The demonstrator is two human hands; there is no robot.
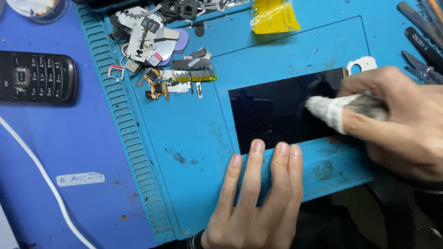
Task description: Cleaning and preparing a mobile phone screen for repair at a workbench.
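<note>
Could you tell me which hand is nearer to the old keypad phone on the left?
Left. The left hand rests below the black screen, right of the keypad phone; the right hand is farther right.

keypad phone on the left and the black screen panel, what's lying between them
In the head view, between the keypad phone and the black screen panel lie the teal mat's ribbed edge and a heap of small phone parts; lower down, bare mat.

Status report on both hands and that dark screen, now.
Left hand flat, fingertips at the screen edge. Right hand pressing a cloth wad on the glass. Nothing in the way.
</note>
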